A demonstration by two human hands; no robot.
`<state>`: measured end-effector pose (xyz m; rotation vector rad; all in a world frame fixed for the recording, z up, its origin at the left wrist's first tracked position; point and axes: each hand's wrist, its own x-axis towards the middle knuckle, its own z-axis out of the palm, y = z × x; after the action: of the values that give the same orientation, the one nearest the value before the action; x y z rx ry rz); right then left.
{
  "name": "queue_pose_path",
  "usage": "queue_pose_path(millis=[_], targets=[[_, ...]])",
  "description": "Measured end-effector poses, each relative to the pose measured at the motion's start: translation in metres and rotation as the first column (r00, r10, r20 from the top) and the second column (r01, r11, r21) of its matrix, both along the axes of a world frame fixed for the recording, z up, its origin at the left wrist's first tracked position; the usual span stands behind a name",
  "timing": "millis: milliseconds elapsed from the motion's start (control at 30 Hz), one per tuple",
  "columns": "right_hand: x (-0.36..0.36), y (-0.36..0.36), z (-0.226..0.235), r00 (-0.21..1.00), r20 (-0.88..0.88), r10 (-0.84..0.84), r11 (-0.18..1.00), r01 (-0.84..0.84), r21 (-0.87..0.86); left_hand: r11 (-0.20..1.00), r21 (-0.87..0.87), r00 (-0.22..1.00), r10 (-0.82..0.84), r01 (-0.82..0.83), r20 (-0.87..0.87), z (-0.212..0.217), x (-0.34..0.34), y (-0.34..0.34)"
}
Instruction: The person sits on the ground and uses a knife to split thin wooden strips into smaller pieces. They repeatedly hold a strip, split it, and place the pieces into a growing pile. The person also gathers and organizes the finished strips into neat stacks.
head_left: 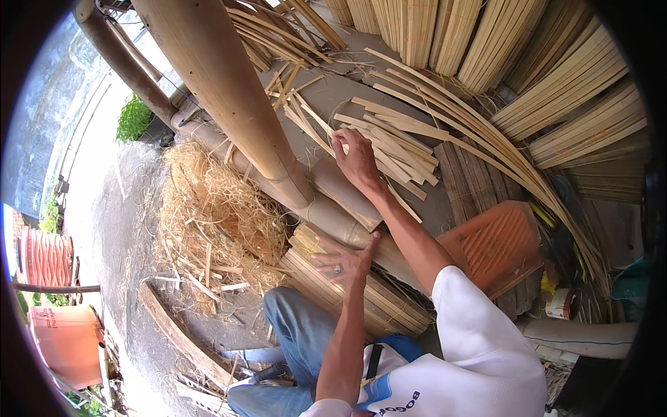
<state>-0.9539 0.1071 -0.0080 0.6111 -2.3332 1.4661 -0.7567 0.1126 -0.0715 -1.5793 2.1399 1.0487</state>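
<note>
My left hand (344, 260), a ring on one finger, is spread over the end of a tied bundle of bamboo slats (392, 306) beside my knee. Its fingers are slightly blurred. Farther out, my right hand (356, 156) is raised with fingers curled and pinched together. A thin curved strand shows near its fingertips, but I cannot make out whether they grip it. Under and beyond that hand lie loose pale bamboo strips (399, 142). A short split bamboo piece (344, 191) rests below my right wrist, against a lying bamboo pole (337, 221).
A thick bamboo post (222, 90) slants across the upper left. Curly shavings (215, 208) heap left of the lying pole. Near my right arm is an orange ridged plastic piece (495, 243). Tied slat bundles (500, 42) stand along the far right, with long bent strips (479, 139) before them.
</note>
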Motion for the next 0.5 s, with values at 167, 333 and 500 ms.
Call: queue_pose_path(millis=[167, 333, 500], targets=[[-0.121, -0.067, -0.04, 0.999, -0.043, 0.01, 0.982, -0.002, 0.188, 1.0, 0.029, 0.996, 0.007, -0.004, -0.085, -0.008, -0.002, 0.005], [-0.183, -0.122, -0.07, 0.997, 0.06, 0.053, 0.936, -0.07, 0.344, 1.0, 0.022, 0.989, -0.014, 0.018, -0.147, -0.032, 0.008, -0.003], [-0.267, -0.129, -0.118, 0.948, 0.187, 0.258, 0.959, -0.275, 0.074, 0.995, 0.061, 0.986, -0.068, 0.077, -0.149, -0.02, -0.002, 0.009]])
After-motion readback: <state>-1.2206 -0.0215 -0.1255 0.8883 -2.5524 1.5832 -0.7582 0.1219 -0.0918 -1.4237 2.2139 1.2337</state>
